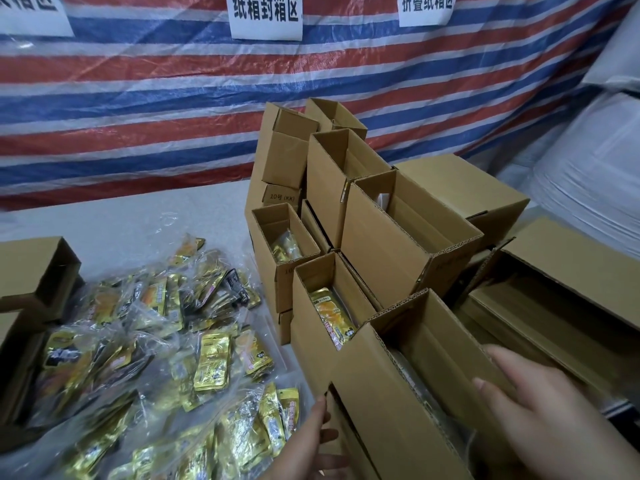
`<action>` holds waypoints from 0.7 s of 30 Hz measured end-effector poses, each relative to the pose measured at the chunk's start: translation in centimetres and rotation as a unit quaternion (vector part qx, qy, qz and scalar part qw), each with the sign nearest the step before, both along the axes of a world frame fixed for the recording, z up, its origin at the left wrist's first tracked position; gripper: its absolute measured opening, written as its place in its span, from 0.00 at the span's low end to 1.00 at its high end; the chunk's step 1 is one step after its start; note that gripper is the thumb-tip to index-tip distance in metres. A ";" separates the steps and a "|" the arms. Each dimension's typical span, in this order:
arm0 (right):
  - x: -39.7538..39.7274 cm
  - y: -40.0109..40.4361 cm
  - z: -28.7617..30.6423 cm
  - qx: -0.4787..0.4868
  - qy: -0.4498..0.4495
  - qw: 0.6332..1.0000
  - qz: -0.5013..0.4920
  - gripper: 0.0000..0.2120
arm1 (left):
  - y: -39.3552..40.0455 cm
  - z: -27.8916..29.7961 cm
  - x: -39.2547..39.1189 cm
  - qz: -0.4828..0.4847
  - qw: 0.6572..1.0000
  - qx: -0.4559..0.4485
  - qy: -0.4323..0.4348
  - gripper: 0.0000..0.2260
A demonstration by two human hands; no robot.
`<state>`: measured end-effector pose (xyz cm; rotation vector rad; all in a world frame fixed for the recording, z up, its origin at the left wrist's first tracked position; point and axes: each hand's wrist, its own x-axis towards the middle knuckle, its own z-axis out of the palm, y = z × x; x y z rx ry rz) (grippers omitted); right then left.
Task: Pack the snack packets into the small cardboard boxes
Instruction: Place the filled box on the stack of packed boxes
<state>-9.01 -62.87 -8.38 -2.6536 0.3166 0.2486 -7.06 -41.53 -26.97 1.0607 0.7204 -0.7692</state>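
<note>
A heap of gold snack packets (pixel 145 358) in clear plastic lies on the table at the lower left. Several small open cardboard boxes stand in a cluster to the right. The nearest open box (pixel 391 386) sits between my hands. My left hand (pixel 311 445) presses against its left side wall. My right hand (pixel 540 407) lies flat on its right flap. Just behind it, a box with a gold packet inside (pixel 329 313) stands open. A further box (pixel 280 240) also holds packets.
A larger open carton (pixel 561 292) lies at the right. An open cardboard box (pixel 38 275) stands at the left edge. Empty boxes (pixel 332 168) are stacked at the back. A striped red, white and blue tarp (pixel 138 98) with paper signs hangs behind the table.
</note>
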 end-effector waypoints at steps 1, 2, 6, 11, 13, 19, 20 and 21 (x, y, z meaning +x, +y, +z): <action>0.1 -0.1 -0.2 0.004 -0.005 1.000 0.000 0.16 | 0.0 0.1 0.0 -0.002 1.000 0.003 0.000 0.31; 0.2 0.0 -0.4 0.005 -0.005 1.000 0.003 0.15 | -0.1 -0.1 0.0 0.000 1.000 0.003 -0.001 0.31; -0.1 0.6 -1.6 0.018 0.013 1.000 0.015 0.17 | -1.0 0.3 0.3 0.043 0.998 0.036 -0.016 0.30; 0.2 0.5 -2.9 0.000 0.029 0.999 0.043 0.08 | -1.9 -0.7 0.4 0.076 0.995 0.061 -0.025 0.28; 0.3 0.4 -3.0 0.003 0.034 0.999 0.039 0.07 | -2.1 -0.4 0.3 0.065 0.995 0.066 -0.041 0.26; 0.6 0.5 -2.4 0.013 0.038 0.998 0.045 0.10 | -0.9 1.6 -0.9 0.030 0.988 0.123 -0.087 0.23; 0.6 0.6 -2.5 0.012 0.037 0.998 0.052 0.10 | -0.6 1.9 -1.1 0.033 0.987 0.129 -0.091 0.24; 0.5 0.8 -2.5 0.010 0.036 0.998 0.058 0.11 | -0.2 2.3 -1.7 0.027 0.984 0.134 -0.116 0.25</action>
